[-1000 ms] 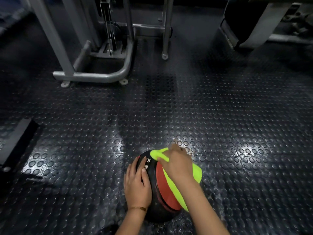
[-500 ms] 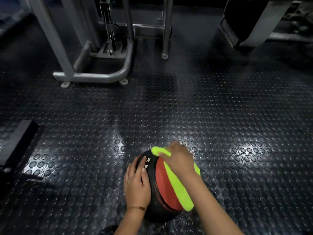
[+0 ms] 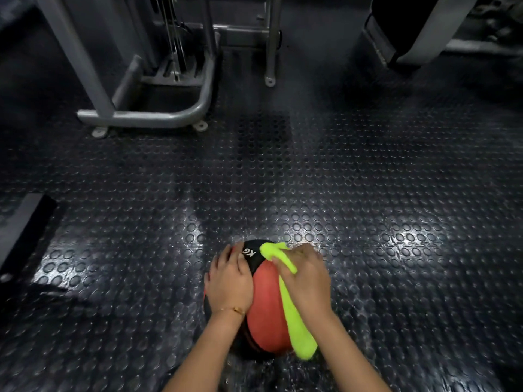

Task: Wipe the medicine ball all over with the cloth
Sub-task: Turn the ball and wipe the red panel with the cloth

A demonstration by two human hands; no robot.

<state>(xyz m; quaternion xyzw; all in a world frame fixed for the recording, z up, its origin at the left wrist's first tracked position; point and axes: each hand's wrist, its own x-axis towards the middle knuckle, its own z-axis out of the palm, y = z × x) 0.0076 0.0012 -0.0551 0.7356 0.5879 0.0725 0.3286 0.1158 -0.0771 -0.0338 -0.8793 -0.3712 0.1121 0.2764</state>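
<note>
A red and black medicine ball (image 3: 266,306) marked "KG" rests on the studded rubber floor near the bottom centre. My left hand (image 3: 229,281) lies flat on its left side, fingers spread, holding it steady. My right hand (image 3: 307,281) presses a neon yellow-green cloth (image 3: 297,323) against the ball's right upper side, fingers closed over the cloth. One end of the cloth sticks out by the black panel, the other hangs down toward me. The ball's right side and underside are hidden.
A grey metal gym machine frame (image 3: 147,117) stands at the back left, with an upright post (image 3: 271,41) beside it. Another machine's padded part (image 3: 396,38) is at the back right. A dark flat block (image 3: 22,236) lies at the left edge.
The ball has turned so that more red panel faces up and the black "KG" panel sits farther away. My right hand with the cloth slid down the ball's right side.
</note>
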